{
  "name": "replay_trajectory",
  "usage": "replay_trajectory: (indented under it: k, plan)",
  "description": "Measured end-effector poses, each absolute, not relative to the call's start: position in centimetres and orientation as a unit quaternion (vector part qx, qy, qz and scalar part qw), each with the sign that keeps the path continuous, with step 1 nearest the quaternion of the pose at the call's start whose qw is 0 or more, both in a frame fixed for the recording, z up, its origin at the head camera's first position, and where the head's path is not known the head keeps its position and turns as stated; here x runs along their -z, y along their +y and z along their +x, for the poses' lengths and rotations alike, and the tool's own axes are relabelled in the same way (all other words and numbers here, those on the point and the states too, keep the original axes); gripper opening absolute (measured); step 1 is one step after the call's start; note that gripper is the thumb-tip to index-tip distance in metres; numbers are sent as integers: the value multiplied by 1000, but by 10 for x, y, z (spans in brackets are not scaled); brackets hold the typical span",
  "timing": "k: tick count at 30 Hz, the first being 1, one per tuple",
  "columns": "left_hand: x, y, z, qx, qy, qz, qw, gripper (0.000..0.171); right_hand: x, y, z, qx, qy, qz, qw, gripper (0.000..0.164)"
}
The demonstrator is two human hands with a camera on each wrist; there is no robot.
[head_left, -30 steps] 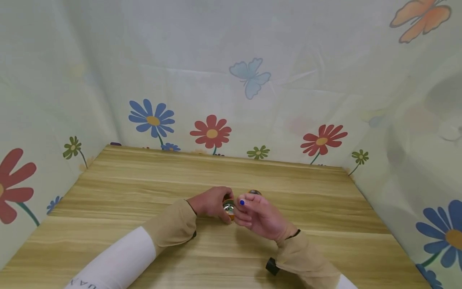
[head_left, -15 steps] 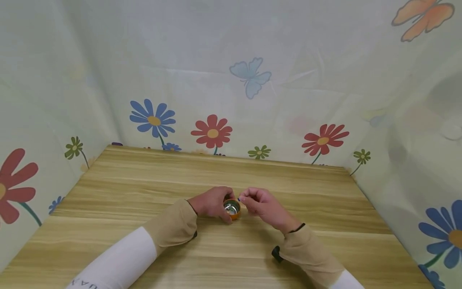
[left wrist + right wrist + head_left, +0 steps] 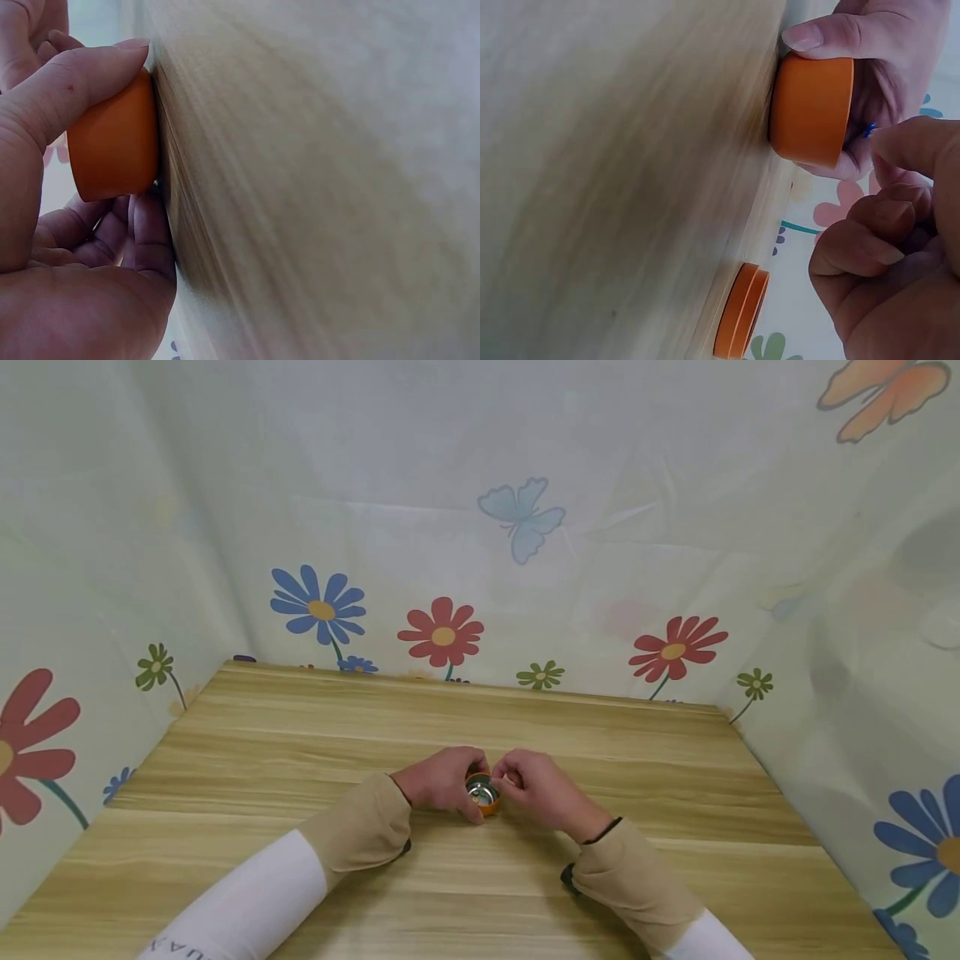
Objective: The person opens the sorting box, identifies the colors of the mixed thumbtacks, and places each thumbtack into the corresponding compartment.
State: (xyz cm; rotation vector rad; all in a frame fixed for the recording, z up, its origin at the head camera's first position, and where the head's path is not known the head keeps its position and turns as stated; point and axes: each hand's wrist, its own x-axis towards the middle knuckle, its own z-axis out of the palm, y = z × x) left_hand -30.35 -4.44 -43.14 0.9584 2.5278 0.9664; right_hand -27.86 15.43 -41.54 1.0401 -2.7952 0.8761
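A small round orange tin [image 3: 491,812] with a shiny metal inside stands upright on the wooden table, its mouth up. My left hand [image 3: 442,779] grips it from the left, thumb on the near side and fingers round the far side. Its plain orange wall [image 3: 116,142] fills the grasp in the left wrist view. Over the tin's right rim, my right hand [image 3: 542,789] pinches a tiny blue piece [image 3: 869,130] between thumb and index finger. The hand's other fingers [image 3: 855,262] are curled in. From the head camera, the fingertips hide the blue piece.
An orange stepped ring-shaped lid [image 3: 741,311] lies on the table on the right hand's side, hidden behind that hand in the head view. The wooden tabletop [image 3: 300,727] ends at a pale curtain [image 3: 420,485] printed with flowers and butterflies, which also hangs along both sides.
The right hand has turned from palm showing to back showing, bringing the blue piece from its fingertips to over the tin's rim. The left hand keeps its grip on the tin.
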Motion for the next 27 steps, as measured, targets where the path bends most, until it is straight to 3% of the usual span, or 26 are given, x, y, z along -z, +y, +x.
replay_trajectory:
  k: [27]
  plan:
    - [435, -44, -307, -317, 879, 331, 129, 48, 404, 133, -286, -157, -916, 368, -11, 24]
